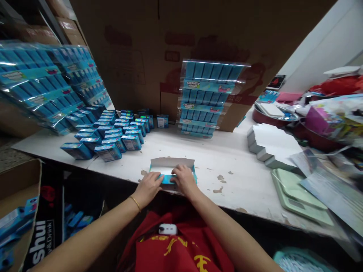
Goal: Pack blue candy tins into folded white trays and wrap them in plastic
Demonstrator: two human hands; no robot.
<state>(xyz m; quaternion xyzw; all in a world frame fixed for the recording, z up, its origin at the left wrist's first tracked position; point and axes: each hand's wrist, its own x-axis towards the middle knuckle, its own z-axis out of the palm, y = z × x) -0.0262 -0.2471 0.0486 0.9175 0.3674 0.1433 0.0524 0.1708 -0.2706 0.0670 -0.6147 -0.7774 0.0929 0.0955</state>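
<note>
At the front edge of the white table lies an open blue cardboard tray [172, 163], its grey-white inside facing up and a flap standing along the far side. My left hand [149, 186] grips the near wall at its left part, thumb inward. Farther right, the bent fingers of my right hand [184, 178] pinch the same near wall. Inside, the tray's white floor shows between the hands. Behind it stands a clear-wrapped display pack [202, 100] of small blue boxes, marked "Caramelo Macizo". To the left, many small blue boxes [109, 151] stand in loose rows.
Wrapped display packs [36, 87] fill the back left. A large brown carton [136, 56] rises behind the table. White card stacks [275, 145] and a pale green scale [297, 192] sit at right. An open carton [17, 181] with blue boxes is at lower left.
</note>
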